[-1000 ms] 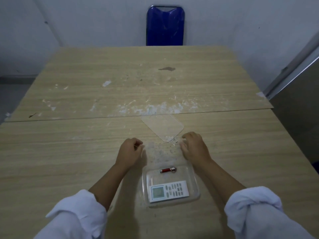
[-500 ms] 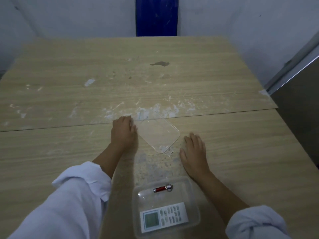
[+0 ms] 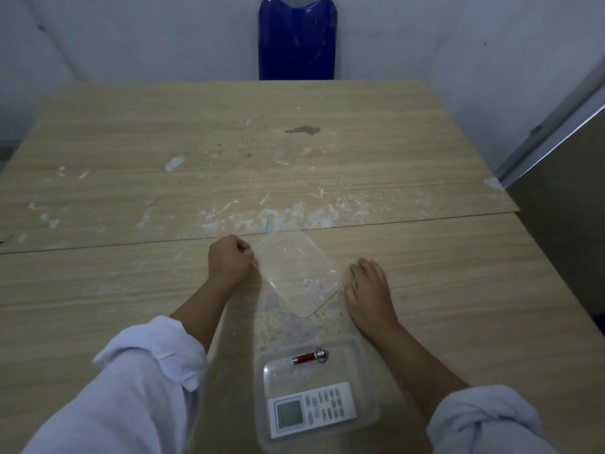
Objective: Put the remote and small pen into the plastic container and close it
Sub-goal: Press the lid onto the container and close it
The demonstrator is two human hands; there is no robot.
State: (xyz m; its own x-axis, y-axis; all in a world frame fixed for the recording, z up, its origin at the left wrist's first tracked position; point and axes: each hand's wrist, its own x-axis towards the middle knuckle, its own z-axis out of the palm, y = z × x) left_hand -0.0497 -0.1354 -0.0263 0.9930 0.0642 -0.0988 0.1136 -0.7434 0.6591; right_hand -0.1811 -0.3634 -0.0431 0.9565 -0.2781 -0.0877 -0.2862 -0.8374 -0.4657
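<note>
A clear plastic container [image 3: 366, 381] stands open near the table's front edge. Inside it lie a white remote [image 3: 312, 409] with a small screen and a short red pen [image 3: 309, 357] with a metal end. The clear lid [image 3: 296, 273] lies flat on the table beyond the container. My left hand [image 3: 229, 258] is curled at the lid's left edge, fingers pinching its corner. My right hand [image 3: 370, 290] rests flat on the table, fingers spread, just right of the lid and not holding it.
The wooden table [image 3: 131, 283] has a seam across its middle and white scuff marks. A blue chair back [image 3: 298, 37] stands behind the far edge. A grey panel [image 3: 563, 224] borders the right side.
My left hand reached forward from beside the container to the lid's left edge and closed on it. My right hand opened flat beside the lid. The view shifted, so the container sits lower in frame.
</note>
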